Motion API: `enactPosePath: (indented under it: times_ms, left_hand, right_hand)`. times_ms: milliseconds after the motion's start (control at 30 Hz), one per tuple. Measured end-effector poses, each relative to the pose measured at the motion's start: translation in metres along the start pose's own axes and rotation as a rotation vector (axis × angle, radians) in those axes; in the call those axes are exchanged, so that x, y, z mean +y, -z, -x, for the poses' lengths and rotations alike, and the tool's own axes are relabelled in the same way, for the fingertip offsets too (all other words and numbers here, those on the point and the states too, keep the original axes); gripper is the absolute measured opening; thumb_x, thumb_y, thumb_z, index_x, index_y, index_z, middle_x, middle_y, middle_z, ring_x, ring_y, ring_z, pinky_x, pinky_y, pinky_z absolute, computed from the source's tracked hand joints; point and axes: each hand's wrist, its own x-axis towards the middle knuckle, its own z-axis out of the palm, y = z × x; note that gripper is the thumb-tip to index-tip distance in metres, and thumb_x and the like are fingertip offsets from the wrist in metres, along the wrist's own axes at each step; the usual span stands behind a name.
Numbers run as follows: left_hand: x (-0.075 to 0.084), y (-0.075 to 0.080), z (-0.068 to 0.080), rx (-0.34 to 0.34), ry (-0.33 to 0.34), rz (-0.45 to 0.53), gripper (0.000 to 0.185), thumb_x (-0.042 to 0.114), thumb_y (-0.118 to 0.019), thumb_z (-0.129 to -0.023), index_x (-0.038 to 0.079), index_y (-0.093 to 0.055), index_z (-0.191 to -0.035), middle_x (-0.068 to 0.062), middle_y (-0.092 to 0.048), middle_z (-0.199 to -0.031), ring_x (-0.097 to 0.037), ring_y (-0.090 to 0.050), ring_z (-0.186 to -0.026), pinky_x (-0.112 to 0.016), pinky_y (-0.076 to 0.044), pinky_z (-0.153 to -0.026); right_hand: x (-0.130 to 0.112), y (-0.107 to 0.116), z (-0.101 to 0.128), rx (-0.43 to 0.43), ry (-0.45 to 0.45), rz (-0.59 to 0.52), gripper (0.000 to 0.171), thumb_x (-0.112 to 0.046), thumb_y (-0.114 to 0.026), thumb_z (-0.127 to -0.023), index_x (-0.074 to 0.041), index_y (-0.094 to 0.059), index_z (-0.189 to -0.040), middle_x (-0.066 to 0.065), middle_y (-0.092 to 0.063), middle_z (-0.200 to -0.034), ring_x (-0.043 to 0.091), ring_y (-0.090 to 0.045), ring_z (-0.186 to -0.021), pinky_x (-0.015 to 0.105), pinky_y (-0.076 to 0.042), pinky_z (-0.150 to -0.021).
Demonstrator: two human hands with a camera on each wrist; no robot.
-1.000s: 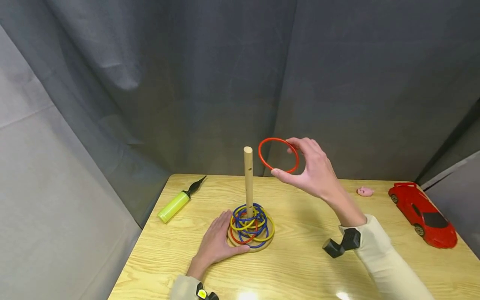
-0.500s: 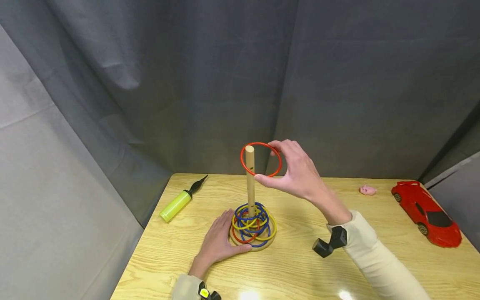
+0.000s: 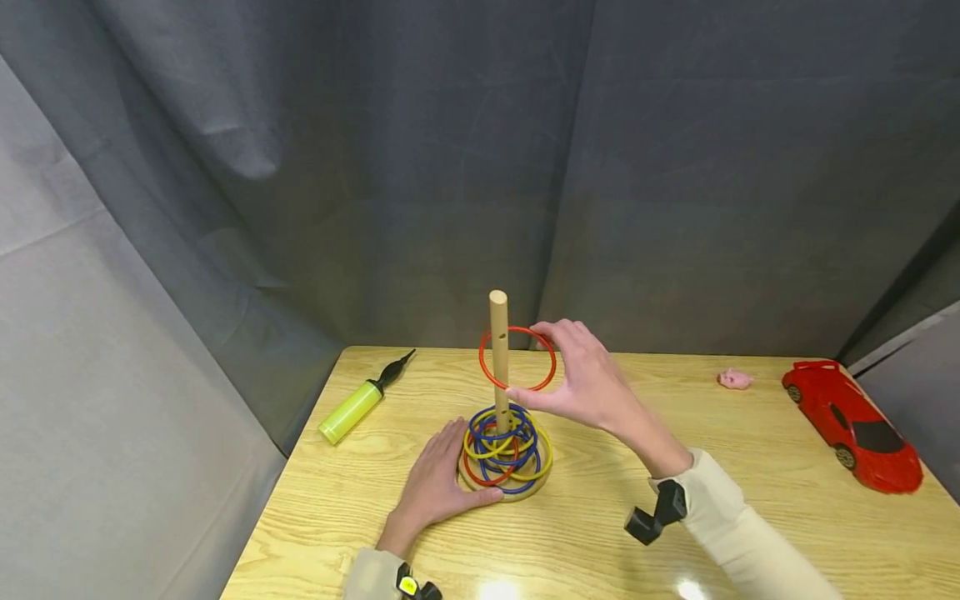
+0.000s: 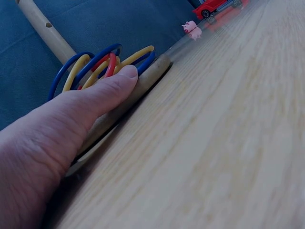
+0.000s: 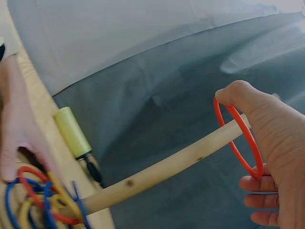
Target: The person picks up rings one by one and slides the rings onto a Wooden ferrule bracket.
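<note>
An upright wooden peg (image 3: 498, 312) rises from a round wooden base (image 3: 517, 497). Several blue, yellow and red rings (image 4: 110, 65) lie in a loose pile round the peg's foot. Between thumb and fingers my right hand (image 3: 585, 379) pinches a red ring (image 5: 254, 148), which encircles the peg below its top and well above the pile. My left hand (image 3: 435, 483) rests against the left and front of the base, its fingers fairly straight and its thumb (image 4: 112, 90) lying on the base's edge beside the rings.
A green hand pump (image 3: 352, 412) with a black nozzle lies left on the wooden table (image 3: 600, 533). A small pink pig (image 3: 734, 379) and a red toy car (image 3: 855, 429) stand to the right. Dark grey cloth (image 3: 420, 167) hangs behind.
My right hand has carried the red ring left over the peg's top, then down around the peg. The left hand has stayed at the base.
</note>
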Motion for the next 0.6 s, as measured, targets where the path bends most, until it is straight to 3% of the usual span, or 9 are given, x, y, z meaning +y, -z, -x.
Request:
enactPosePath:
  times_ms: [433,600]
  left_hand:
    - [0.001,0.001,0.000,0.006,0.001,-0.009,0.135,0.098,-0.056,-0.071,0.010,-0.021,-0.168,-0.007,-0.025,-0.173,-0.023,-0.019,-0.160,-0.045,-0.021,-0.130]
    - [0.001,0.001,0.000,0.002,0.000,-0.003,0.135,0.097,-0.058,-0.071,0.011,-0.021,-0.168,-0.006,-0.025,-0.173,-0.023,-0.019,-0.160,-0.044,-0.021,-0.130]
  right_hand:
    - [0.025,-0.056,0.043,-0.115,-0.089,0.005,0.084,-0.072,-0.083,-0.071,-0.013,-0.065,-0.128,-0.005,-0.058,-0.099,0.015,-0.053,-0.091,0.033,-0.048,-0.073]
    - [0.032,-0.074,0.060,-0.161,-0.113,-0.006,0.088,-0.077,-0.080,-0.071,-0.011,-0.065,-0.129,-0.004,-0.062,-0.103,0.014,-0.055,-0.092,0.033,-0.050,-0.076]
